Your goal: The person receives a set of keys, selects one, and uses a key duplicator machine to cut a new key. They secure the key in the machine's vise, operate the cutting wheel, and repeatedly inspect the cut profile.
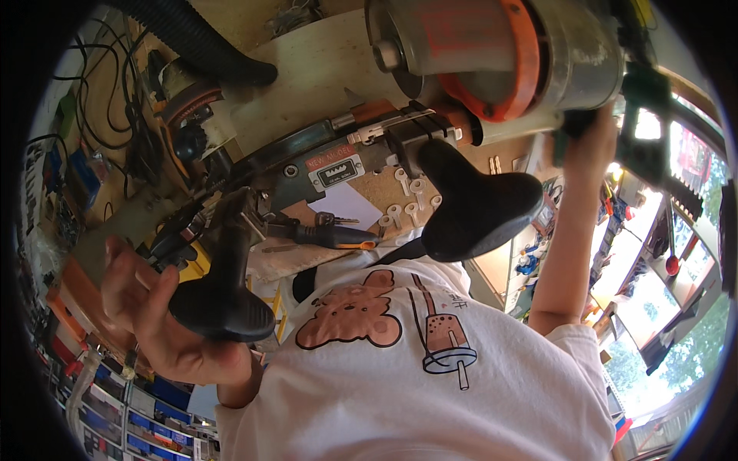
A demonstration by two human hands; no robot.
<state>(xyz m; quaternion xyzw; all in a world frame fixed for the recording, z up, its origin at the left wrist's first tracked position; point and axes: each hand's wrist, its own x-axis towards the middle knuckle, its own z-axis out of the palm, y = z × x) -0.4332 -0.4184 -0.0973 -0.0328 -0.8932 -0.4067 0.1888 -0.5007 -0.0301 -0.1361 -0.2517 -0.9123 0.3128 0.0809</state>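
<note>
My left hand (165,338) is at the left with its fingers apart, behind the black wing-shaped clamp knob (223,307) of a key cutting machine; whether it touches the knob I cannot tell. A second black clamp knob (480,203) stands to the right. My right hand (590,154) reaches up at the right, beside a black part (580,123) below the machine's grey motor (580,61); its fingers are mostly hidden. A silver key (380,131) appears to lie at the right clamp. Several loose keys (402,182) lie on the wooden bench below the machine.
A black corrugated hose (200,38) hangs at the upper left, near dark cables (123,100). A tool with a black and orange handle (330,237) and a white paper (350,204) lie on the bench. Shelves with blue bins (157,407) stand at the lower left.
</note>
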